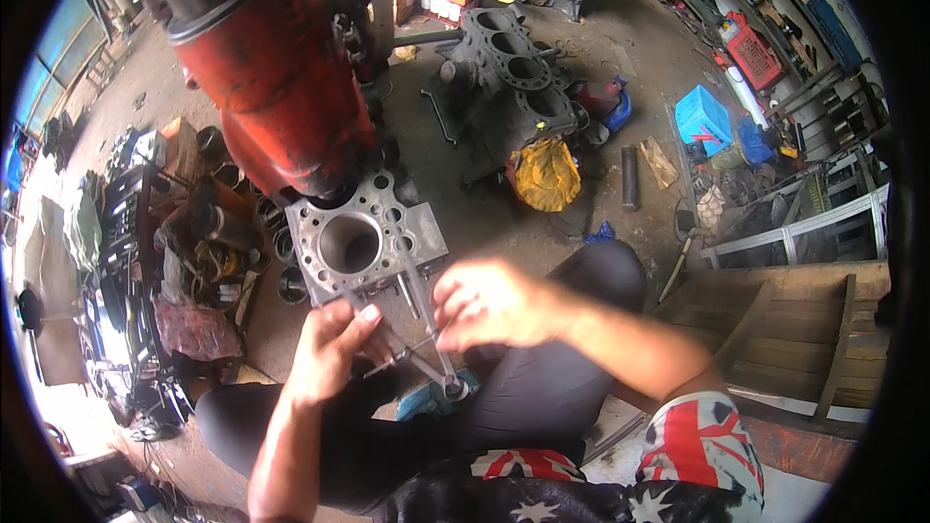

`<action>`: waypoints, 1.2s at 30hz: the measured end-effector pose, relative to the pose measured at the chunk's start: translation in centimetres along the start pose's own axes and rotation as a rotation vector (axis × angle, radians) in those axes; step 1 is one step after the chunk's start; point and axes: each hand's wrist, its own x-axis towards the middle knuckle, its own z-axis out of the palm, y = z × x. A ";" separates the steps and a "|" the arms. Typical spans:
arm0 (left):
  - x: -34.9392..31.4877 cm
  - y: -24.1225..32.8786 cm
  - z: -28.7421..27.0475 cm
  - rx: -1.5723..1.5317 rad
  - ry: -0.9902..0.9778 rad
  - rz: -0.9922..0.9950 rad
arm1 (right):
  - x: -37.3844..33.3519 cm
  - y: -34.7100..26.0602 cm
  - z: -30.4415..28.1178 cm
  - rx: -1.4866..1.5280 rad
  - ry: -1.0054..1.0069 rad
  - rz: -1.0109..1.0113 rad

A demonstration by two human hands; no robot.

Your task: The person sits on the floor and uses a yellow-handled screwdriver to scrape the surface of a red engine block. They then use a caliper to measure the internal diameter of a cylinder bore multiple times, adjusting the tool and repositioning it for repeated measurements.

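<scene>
A metal spring caliper (424,364) is between my hands, its round joint toward me and its two long legs pointing away, toward the engine block (310,250). My left hand (334,344) is closed round one leg, thumb on top. On the other side my right hand (494,304), somewhat blurred, has its curled fingers at the other leg, by the end of the thin cross screw. Just beyond the hands, the grey block shows a large round cylinder bore, with smaller holes around it. The leg tips reach over the block's near edge and look smeared.
A red boring machine (281,87) stands over the block's far side. Another engine block (509,63) lies on the floor ahead, near a yellow cloth bundle (545,174). Cylinder sleeves and parts crowd the left. At right are a blue crate (703,120) and a wooden box (775,329).
</scene>
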 end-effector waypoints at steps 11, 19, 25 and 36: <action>-0.9 -5.2 0.2 -0.118 -0.064 -0.109 | 11.0 -6.7 -35.6 -0.672 1.161 0.327; 0.9 -6.1 0.3 0.069 -0.161 -0.219 | 15.5 -3.1 -40.2 -0.723 1.176 0.660; 2.1 -5.0 1.2 0.123 -0.180 -0.311 | 17.7 -2.2 -42.9 -0.827 1.221 0.732; 0.0 -3.8 1.3 0.172 -0.172 -0.137 | 9.8 -7.5 -37.1 -0.995 1.129 0.402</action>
